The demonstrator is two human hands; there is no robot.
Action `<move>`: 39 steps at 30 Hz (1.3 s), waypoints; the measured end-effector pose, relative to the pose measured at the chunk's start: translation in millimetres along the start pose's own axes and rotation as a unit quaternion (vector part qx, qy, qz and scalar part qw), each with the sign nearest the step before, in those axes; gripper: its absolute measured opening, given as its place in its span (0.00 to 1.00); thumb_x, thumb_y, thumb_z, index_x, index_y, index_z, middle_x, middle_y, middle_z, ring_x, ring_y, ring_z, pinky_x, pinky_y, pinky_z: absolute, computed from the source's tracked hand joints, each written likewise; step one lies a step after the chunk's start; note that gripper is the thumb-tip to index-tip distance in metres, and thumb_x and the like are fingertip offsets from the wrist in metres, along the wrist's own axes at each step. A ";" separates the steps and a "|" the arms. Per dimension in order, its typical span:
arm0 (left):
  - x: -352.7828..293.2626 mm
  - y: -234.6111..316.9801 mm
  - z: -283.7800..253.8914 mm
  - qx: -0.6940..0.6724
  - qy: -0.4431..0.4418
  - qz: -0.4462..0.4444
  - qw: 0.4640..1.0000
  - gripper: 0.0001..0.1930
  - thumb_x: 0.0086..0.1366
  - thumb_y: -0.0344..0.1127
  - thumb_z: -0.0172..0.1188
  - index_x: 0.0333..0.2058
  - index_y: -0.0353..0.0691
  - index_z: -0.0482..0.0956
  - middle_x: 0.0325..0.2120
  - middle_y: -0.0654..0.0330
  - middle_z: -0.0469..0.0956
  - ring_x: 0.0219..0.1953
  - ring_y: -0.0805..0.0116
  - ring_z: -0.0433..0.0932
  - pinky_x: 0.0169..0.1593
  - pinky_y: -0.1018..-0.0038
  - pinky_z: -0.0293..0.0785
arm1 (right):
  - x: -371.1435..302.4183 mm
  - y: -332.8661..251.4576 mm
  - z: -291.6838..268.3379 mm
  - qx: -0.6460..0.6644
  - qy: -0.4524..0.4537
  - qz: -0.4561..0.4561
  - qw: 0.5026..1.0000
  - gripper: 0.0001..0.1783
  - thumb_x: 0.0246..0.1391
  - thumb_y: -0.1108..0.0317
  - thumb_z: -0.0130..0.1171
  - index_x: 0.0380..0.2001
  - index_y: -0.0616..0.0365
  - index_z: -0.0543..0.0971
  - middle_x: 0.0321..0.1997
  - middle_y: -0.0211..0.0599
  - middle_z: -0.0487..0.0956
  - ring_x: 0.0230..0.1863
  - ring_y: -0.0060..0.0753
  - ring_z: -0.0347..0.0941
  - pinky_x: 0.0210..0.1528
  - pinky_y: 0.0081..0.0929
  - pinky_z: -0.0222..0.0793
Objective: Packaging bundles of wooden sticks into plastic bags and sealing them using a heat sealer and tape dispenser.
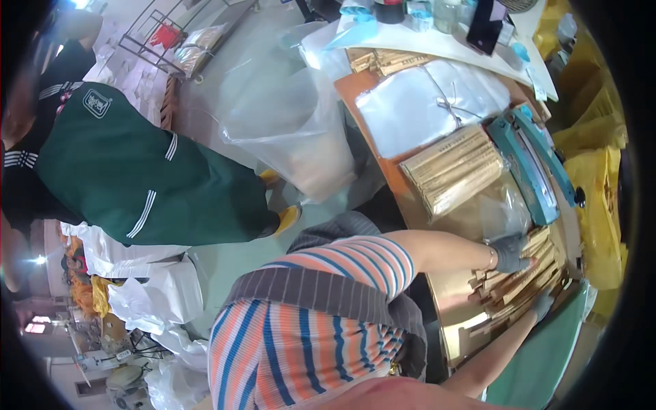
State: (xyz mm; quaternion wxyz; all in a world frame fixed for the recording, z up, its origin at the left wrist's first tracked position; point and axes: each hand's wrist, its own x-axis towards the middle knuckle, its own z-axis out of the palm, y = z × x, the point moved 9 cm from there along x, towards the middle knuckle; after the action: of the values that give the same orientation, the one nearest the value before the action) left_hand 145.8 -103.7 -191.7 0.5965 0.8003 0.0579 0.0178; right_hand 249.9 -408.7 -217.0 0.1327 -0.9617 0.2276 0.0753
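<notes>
Flat, narrow tan packets (pixel 506 290) with dark print lie in a loose pile on the table. My left hand (pixel 509 254), in a grey glove with bare fingertips, rests on the far part of the pile with its fingers stretched out. My right hand (pixel 543 305), gloved too, touches the pile's right edge, and its fingers are mostly hidden. Beyond my left hand lie a crumpled clear plastic bag (pixel 507 210) and a neat bundle of similar packets (pixel 454 167). A teal hand-lever bag sealer (pixel 525 167) stands beside them.
A stack of clear plastic bags (pixel 410 109) tied with string lies farther along the table. A phone (pixel 486 27) and jars (pixel 446 15) sit on a white shelf. A large clear bag (pixel 294 130) stands on the floor near a co-worker in a green apron (pixel 137 171). Yellow sacks (pixel 594 212) are at right.
</notes>
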 end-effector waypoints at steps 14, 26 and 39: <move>9.2 -12.1 -33.0 -0.146 -0.107 -0.171 0.969 0.36 0.37 0.57 0.70 0.41 0.33 0.79 0.37 0.50 0.79 0.38 0.61 0.77 0.45 0.70 0.72 | -172.4 -132.2 84.3 0.694 -0.362 0.029 0.622 0.37 0.56 0.38 0.45 0.54 0.62 0.67 0.54 0.43 0.71 0.50 0.38 0.69 0.54 0.32 0.66; 3.9 -18.0 -37.1 -0.120 0.014 -0.025 0.992 0.40 0.42 0.42 0.73 0.52 0.32 0.66 0.44 0.51 0.75 0.46 0.61 0.74 0.51 0.70 0.70 | -178.8 -100.5 70.5 0.501 -0.123 -0.066 0.854 0.32 0.47 0.50 0.62 0.45 0.68 0.71 0.32 0.41 0.78 0.30 0.33 0.72 0.31 0.29 0.69; -77.2 -34.5 -59.3 -0.124 0.079 -0.064 0.987 0.28 0.54 0.47 0.66 0.45 0.27 0.73 0.36 0.57 0.76 0.37 0.70 0.74 0.42 0.75 0.71 | -229.6 -91.8 67.6 0.352 -0.130 -0.078 0.924 0.29 0.46 0.50 0.62 0.40 0.68 0.74 0.29 0.38 0.76 0.29 0.23 0.70 0.31 0.21 0.66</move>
State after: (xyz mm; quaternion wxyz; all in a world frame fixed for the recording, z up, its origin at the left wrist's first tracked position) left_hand 61.0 -46.3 -204.5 0.6847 0.7107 0.1533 0.0501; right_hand 83.0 -214.1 -214.1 0.4964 -0.8496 0.1444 0.1044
